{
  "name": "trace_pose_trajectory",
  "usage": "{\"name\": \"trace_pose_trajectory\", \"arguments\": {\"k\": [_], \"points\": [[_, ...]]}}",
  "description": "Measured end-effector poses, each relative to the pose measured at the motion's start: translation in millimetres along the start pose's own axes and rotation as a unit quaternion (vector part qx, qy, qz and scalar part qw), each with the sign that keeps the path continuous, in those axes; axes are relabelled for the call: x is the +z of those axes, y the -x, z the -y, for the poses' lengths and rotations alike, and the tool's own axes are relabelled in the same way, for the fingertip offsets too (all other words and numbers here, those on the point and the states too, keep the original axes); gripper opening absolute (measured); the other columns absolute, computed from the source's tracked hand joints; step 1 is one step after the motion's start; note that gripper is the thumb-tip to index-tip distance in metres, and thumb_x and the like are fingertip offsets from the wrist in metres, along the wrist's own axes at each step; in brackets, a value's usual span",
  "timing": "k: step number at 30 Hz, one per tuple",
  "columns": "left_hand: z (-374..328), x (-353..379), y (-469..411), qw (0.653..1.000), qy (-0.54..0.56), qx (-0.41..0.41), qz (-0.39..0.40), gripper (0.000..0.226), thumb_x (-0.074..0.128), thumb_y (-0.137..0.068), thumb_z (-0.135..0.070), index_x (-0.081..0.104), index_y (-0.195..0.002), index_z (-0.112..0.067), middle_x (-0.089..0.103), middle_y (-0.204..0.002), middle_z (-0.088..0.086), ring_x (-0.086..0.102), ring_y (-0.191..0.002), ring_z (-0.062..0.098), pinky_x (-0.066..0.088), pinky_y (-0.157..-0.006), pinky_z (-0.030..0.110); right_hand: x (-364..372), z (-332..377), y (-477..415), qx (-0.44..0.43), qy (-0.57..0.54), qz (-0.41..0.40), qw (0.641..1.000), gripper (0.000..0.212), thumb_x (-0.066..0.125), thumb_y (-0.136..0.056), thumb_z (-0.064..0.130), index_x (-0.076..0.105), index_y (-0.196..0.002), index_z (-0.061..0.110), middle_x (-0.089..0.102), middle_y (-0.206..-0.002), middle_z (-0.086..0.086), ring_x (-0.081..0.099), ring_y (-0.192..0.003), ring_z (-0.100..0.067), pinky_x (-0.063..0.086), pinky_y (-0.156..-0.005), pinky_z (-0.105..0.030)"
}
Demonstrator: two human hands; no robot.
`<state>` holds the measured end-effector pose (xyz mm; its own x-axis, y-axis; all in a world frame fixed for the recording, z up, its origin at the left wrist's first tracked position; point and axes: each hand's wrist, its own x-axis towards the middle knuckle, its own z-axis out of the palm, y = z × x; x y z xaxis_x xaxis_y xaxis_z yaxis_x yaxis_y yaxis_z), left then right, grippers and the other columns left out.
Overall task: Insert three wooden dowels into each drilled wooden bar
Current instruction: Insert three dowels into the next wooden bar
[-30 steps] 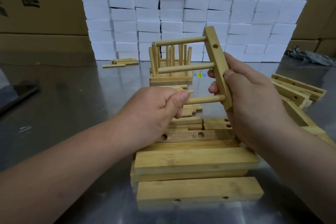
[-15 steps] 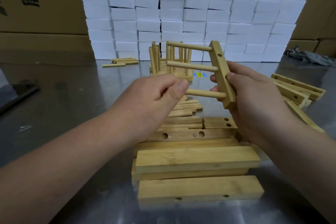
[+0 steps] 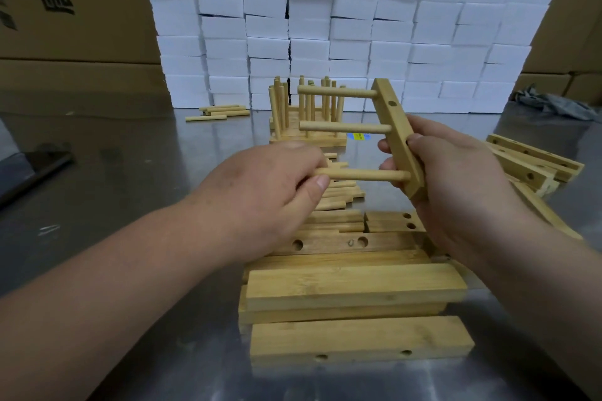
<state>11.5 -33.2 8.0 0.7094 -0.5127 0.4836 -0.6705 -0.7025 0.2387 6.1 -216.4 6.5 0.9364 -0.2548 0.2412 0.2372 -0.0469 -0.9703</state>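
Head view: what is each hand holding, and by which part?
The right hand grips the drilled light wooden bar around its lower half; the left hand pinches the free end of the lowest round wooden dowel.

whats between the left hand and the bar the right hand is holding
In the head view, one dowel bridges the gap: the left hand pinches one end, and the other end enters the bar near its lower end.

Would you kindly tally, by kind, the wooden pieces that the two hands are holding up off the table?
drilled bar: 1
dowels in its holes: 3
Total: 4
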Motion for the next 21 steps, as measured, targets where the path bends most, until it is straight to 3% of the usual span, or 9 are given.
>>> {"name": "trace_pose_trajectory", "arguments": {"k": [3, 6, 11, 16, 19, 21], "points": [[-0.4, -0.9, 0.6, 1.0, -0.015, 0.019, -0.006, 0.031, 0.021, -0.091, -0.042, 0.046, -0.082, -0.025, 0.045, -0.072, -0.011, 0.044, -0.069, 0.006, 0.03, -0.054, 0.017, 0.7, 0.4, 0.4, -0.007, 0.002, 0.003, 1.0, 0.037, 0.038, -0.092, 0.011, 0.065, -0.079, 0.034, 0.071, -0.075, 0.004, 0.061, -0.063, -0.009, 0.05, -0.077, -0.041], [-0.6, -2.5, 1.9, 0.999, -0.014, 0.027, -0.013, 0.023, 0.026, -0.084, -0.044, 0.038, -0.072, -0.029, 0.043, -0.066, -0.01, 0.044, -0.066, 0.007, 0.026, -0.051, 0.017, 1.1, 0.4, 1.5, -0.015, 0.006, 0.014, 1.0, 0.04, 0.037, -0.091, 0.01, 0.068, -0.077, 0.031, 0.07, -0.074, 0.003, 0.059, -0.064, -0.011, 0.048, -0.075, -0.04], [-0.5, 0.2, 3.3, 1.0, 0.017, 0.018, -0.02, 0.043, 0.013, -0.089, -0.056, 0.036, -0.064, -0.029, 0.042, -0.06, -0.011, 0.044, -0.067, 0.005, 0.021, -0.049, 0.019, 1.6, 0.0, 0.7, -0.025, 0.015, 0.016, 0.999, 0.037, 0.035, -0.091, 0.012, 0.066, -0.084, 0.032, 0.067, -0.067, 0.005, 0.055, -0.069, -0.014, 0.046, -0.077, -0.042], [1.0, 4.5, 1.8, 0.998, 0.048, 0.015, -0.023, 0.044, 0.016, -0.088, -0.057, 0.038, -0.063, -0.029, 0.043, -0.058, -0.012, 0.045, -0.064, 0.004, 0.025, -0.05, 0.024, 2.0, -1.8, 0.4, -0.023, 0.021, 0.014, 0.999, 0.044, 0.035, -0.091, 0.01, 0.069, -0.075, 0.033, 0.068, -0.068, 0.007, 0.056, -0.064, -0.01, 0.046, -0.074, -0.04], [0.6, 4.3, -0.6, 0.997, 0.073, -0.003, -0.03, 0.049, 0.017, -0.08, -0.064, 0.047, -0.071, -0.027, 0.051, -0.064, -0.008, 0.049, -0.064, 0.006, 0.036, -0.052, 0.029, -0.8, 0.8, -0.3, -0.02, 0.008, 0.016, 1.0, 0.039, 0.036, -0.092, 0.011, 0.067, -0.084, 0.033, 0.07, -0.078, 0.005, 0.058, -0.062, -0.009, 0.049, -0.07, -0.035], [1.8, 2.2, 0.1, 0.995, 0.091, -0.027, -0.044, 0.051, 0.02, -0.084, -0.068, 0.052, -0.08, -0.029, 0.055, -0.067, -0.01, 0.051, -0.064, 0.003, 0.041, -0.054, 0.027, -1.7, 3.3, -1.1, -0.001, -0.01, 0.007, 1.0, 0.036, 0.037, -0.092, 0.009, 0.067, -0.089, 0.029, 0.071, -0.081, 0.002, 0.06, -0.06, -0.009, 0.049, -0.059, -0.028]]}}
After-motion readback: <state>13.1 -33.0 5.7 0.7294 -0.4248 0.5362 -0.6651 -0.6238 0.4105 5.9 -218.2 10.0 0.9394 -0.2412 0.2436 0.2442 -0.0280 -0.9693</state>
